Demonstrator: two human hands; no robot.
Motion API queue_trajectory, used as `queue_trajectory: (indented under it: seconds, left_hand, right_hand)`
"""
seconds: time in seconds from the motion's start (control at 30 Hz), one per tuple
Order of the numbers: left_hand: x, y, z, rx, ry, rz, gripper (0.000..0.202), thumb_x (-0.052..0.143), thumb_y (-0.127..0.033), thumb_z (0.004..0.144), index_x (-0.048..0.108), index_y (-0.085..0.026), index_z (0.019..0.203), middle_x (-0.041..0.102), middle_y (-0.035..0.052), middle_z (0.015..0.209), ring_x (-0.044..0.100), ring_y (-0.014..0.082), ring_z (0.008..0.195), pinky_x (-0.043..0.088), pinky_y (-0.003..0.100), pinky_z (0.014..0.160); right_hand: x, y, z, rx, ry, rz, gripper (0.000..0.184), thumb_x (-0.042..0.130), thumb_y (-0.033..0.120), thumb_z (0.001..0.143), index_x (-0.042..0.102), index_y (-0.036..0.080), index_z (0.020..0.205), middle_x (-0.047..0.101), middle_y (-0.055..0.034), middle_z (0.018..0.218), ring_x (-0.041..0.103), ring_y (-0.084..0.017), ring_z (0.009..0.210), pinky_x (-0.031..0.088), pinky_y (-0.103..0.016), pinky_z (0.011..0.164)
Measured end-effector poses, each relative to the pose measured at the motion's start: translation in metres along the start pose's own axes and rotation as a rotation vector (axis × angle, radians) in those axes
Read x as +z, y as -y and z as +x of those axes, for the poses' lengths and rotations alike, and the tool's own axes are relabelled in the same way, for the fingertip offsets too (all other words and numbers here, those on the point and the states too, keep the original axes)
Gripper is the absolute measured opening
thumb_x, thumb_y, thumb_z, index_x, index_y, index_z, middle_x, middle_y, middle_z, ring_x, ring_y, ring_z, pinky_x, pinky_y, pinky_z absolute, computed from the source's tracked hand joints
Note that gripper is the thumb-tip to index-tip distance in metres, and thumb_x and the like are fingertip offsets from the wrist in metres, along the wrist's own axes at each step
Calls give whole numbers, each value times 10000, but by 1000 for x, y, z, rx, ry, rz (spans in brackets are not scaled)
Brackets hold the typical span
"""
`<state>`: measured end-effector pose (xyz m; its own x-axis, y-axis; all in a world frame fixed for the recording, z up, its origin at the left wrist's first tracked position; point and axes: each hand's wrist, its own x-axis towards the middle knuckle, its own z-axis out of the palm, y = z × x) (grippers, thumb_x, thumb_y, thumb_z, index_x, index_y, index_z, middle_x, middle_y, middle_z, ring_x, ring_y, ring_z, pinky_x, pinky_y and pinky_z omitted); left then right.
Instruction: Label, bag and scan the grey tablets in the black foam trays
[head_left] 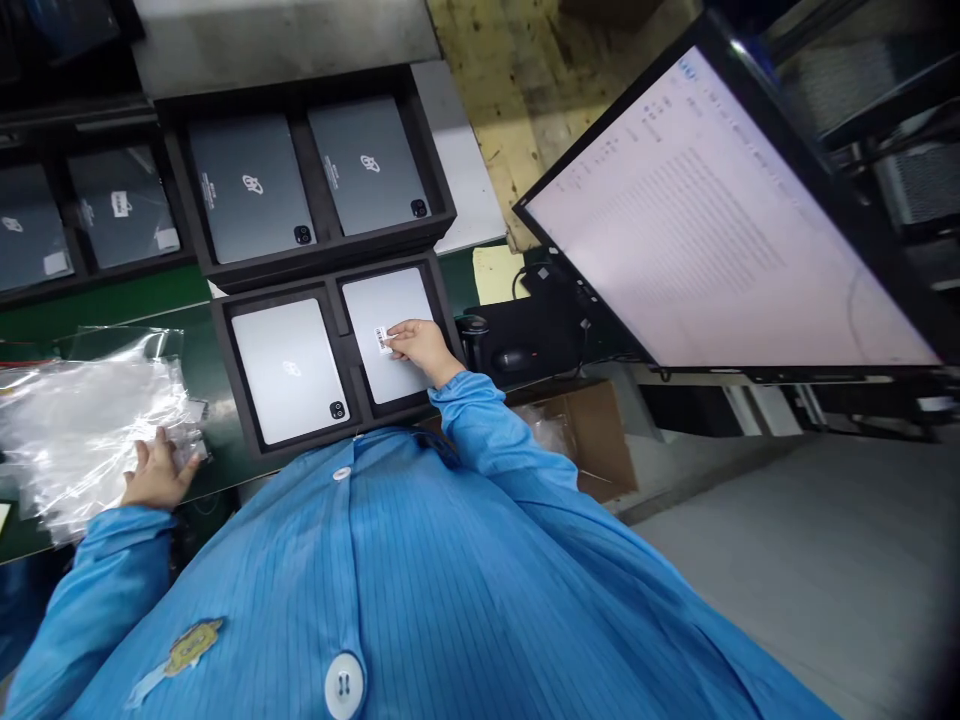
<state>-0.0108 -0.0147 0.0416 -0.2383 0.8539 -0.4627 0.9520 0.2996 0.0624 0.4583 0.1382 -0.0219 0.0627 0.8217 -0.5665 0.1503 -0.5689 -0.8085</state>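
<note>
While my right hand [421,345] presses a barcode label [383,339] flat onto the right-hand tablet [390,335] in the near tray [352,355], fingers extended rather than closed, its neighbour [289,370] shows no label; my left hand [156,472] rests open on plastic bags [82,410] at the desk's left edge.

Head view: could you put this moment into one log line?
right hand: pressing barcode label on tablet | left hand: on plastic bags | tray: two tablets

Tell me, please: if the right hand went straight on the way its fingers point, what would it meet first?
The right hand points left across the tablet. Its fingertips are already at the small barcode label, so it meets that first. Beyond it comes the tray's middle divider, probably.
</note>
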Motion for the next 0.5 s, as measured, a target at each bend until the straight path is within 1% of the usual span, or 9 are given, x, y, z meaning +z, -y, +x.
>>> queue_trajectory:
  seconds: [0.07,0.13,0.2,0.23,0.27,0.37,0.4,0.43,0.5]
  left_hand:
    - [9,-14,13,-76,-11,-9,536,390,-715,870,611,-255,1034,747,122,1068,619,481,1210,552,698,835]
    - [0,-44,25,-97,-146,-64,465,389,-657,910,605,-246,917,726,104,902,677,426,1018,568,633,810]
    - [-12,-94,35,26,-369,-145,424,369,-574,962,620,-234,924,712,111,901,680,369,931,573,568,830]
    - [-16,-127,39,177,-422,-195,410,388,-545,976,641,-223,953,720,123,958,678,352,955,575,536,854]
    - [-16,-163,43,383,-385,-234,394,413,-518,987,664,-213,980,723,128,979,677,336,971,576,505,873]
    - [3,-274,53,1005,-67,-252,331,448,-374,1017,709,-181,1082,733,137,1087,665,287,1098,551,439,1013]
    - [14,-307,57,1138,5,-215,319,464,-337,1016,711,-170,1131,723,149,1186,633,286,1209,510,444,1097]
    - [24,-336,61,1205,41,-169,322,476,-303,1012,702,-163,1195,693,157,1299,581,292,1317,457,475,1164]
    - [42,-379,69,1245,58,-87,366,503,-264,1000,660,-157,1313,605,166,1465,463,311,1460,337,570,1249]
  right_hand:
    - [1,-2,-1,-18,-7,11,239,885,145,685,688,150,820,686,14,608,622,-113,489,489,-196,472]
    - [0,-3,-4,-39,-39,24,254,889,182,695,678,158,835,697,12,646,627,-112,510,513,-209,506]
    - [-6,-6,-10,-66,-106,35,244,866,220,728,671,165,862,705,12,687,631,-109,537,527,-215,538]
    - [-11,-7,-13,-82,-145,41,225,842,230,749,669,167,879,711,9,710,634,-109,555,531,-216,550]
    - [-18,-9,-17,-98,-185,45,202,813,235,770,668,169,894,718,4,737,640,-109,577,534,-216,562]
    - [-45,-12,-30,-147,-284,40,162,744,254,801,666,175,918,748,-26,828,665,-122,661,545,-221,590]
    - [-55,-13,-35,-163,-308,36,164,736,268,801,665,176,916,754,-36,849,672,-129,685,550,-227,601]
    - [-66,-14,-39,-179,-329,32,175,738,287,797,664,178,912,756,-43,857,676,-136,699,554,-235,608]
    - [-86,-15,-49,-207,-353,27,212,757,326,781,667,179,905,756,-51,858,677,-148,705,560,-253,617]
